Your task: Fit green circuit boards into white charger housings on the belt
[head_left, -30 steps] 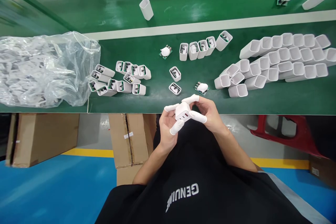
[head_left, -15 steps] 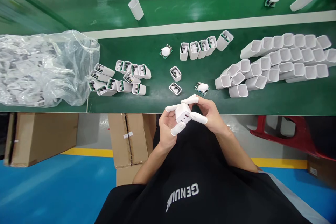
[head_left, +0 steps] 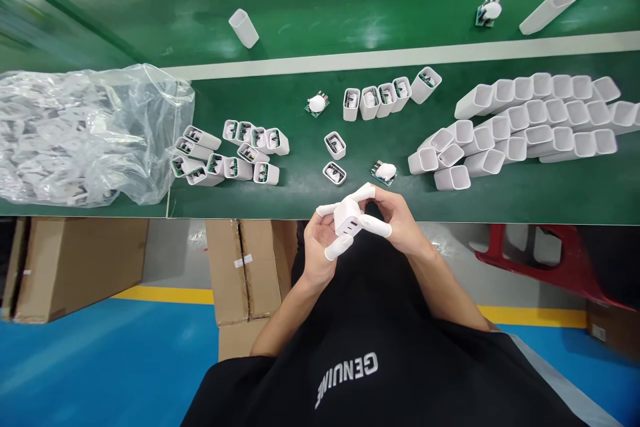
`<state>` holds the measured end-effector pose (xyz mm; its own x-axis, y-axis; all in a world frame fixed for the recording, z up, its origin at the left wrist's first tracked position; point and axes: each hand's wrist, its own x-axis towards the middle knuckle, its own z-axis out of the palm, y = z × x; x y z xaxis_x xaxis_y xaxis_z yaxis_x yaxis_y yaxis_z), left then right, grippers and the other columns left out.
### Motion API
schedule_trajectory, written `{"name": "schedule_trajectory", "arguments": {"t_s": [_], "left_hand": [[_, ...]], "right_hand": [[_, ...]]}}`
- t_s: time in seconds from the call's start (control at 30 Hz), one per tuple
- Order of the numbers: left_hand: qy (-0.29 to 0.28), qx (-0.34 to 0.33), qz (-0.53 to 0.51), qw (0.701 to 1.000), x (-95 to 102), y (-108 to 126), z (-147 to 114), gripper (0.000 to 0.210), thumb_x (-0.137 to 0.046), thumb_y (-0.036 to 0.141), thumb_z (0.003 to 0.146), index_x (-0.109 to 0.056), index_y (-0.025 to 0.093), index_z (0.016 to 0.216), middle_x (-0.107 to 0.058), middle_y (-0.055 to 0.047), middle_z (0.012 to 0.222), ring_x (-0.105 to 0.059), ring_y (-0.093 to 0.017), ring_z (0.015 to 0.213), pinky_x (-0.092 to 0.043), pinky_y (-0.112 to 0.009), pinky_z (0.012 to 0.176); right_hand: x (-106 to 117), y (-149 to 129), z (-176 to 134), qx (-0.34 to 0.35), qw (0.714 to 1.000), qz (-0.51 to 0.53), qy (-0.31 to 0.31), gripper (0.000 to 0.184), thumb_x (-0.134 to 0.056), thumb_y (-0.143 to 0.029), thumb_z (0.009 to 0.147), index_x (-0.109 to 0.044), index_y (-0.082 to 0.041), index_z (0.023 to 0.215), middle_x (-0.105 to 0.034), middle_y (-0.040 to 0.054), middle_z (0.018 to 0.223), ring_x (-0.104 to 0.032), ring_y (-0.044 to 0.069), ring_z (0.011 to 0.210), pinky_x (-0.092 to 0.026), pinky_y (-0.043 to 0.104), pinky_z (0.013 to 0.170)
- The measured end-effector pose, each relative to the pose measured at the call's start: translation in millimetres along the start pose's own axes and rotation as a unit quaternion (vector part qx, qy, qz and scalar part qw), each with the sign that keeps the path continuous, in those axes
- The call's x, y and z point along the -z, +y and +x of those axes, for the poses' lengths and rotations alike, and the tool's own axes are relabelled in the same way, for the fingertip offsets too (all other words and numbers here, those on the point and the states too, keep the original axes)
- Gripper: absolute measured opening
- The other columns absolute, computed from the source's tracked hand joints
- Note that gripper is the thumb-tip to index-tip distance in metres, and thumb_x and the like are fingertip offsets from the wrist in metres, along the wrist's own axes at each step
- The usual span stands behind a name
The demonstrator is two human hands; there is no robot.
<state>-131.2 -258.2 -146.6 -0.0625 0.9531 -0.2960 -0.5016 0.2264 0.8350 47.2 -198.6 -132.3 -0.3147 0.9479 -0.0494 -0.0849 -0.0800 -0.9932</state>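
Just in front of the bench edge, both hands hold a white charger (head_left: pixel 347 216), its port end turned toward my body. My left hand (head_left: pixel 320 243) grips it from the left, the thumb low near the ports. My right hand (head_left: pixel 397 217) closes on it from the right with thumb and forefinger. White finger cots cover the gripping fingertips. Beyond the hands stand two charger housings with boards inside (head_left: pixel 335 145). A loose circuit board (head_left: pixel 385 173) with a white blob on it lies to their right, and another circuit board (head_left: pixel 317 103) farther back.
Empty white housings (head_left: pixel 530 123) stand in rows at right. Filled housings (head_left: pixel 239 168) cluster at left beside a clear plastic bag (head_left: pixel 145 140) of white parts. Past a pale strip (head_left: pixel 300 65), a green surface carries a housing (head_left: pixel 244 28) and a board (head_left: pixel 489 12). Cardboard boxes (head_left: pixel 227 267) sit below.
The housings and board on the far green surface have shifted left. Both hands keep hold of the charger, which is tilted slightly differently; the ports show at a new angle.
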Motion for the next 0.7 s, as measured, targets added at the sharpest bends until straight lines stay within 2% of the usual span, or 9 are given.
{"name": "schedule_trajectory", "arguments": {"t_s": [0.27,0.4,0.5,0.7], "left_hand": [[0.028,-0.017,-0.013,0.999,-4.4,-3.7,3.6,0.059,-0.113,0.046,0.066,-0.082,0.022,0.109,-0.085,-0.007,0.105,-0.084,-0.022,0.097,-0.069,-0.032,0.094],[0.057,-0.033,-0.005,0.998,-0.9,-9.5,9.3,0.057,-0.113,0.048,0.064,-0.083,0.020,0.104,-0.085,-0.005,0.099,-0.083,-0.019,0.088,-0.069,-0.025,0.086],[0.064,-0.022,0.006,0.998,5.4,-15.6,15.5,0.058,-0.113,0.045,0.063,-0.084,0.019,0.105,-0.087,-0.006,0.102,-0.084,-0.019,0.086,-0.071,-0.026,0.087],[0.074,-0.018,0.025,0.997,14.2,-26.9,24.6,0.068,-0.116,0.044,0.054,-0.084,0.018,0.108,-0.088,-0.006,0.101,-0.087,-0.025,0.091,-0.074,-0.028,0.083]], "right_hand": [[-2.8,18.1,1.4,0.043,0.998,0.054,0.009,0.040,-0.095,-0.055,0.092,-0.074,-0.021,0.099,-0.067,0.0003,0.094,-0.060,0.018,0.087,-0.049,0.033,0.085],[-0.6,15.3,4.2,0.055,0.998,0.004,-0.006,0.048,-0.093,-0.062,0.091,-0.072,-0.021,0.103,-0.067,0.0002,0.096,-0.061,0.018,0.088,-0.051,0.033,0.086],[2.1,14.0,7.9,0.063,0.998,-0.028,-0.015,0.057,-0.093,-0.071,0.087,-0.072,-0.021,0.101,-0.064,-0.0016,0.093,-0.059,0.016,0.085,-0.051,0.033,0.084],[5.2,31.6,14.7,0.063,0.998,0.008,0.005,0.072,-0.097,-0.083,0.072,-0.065,-0.021,0.087,-0.061,-0.0041,0.085,-0.055,0.013,0.077,-0.049,0.030,0.075]]}}
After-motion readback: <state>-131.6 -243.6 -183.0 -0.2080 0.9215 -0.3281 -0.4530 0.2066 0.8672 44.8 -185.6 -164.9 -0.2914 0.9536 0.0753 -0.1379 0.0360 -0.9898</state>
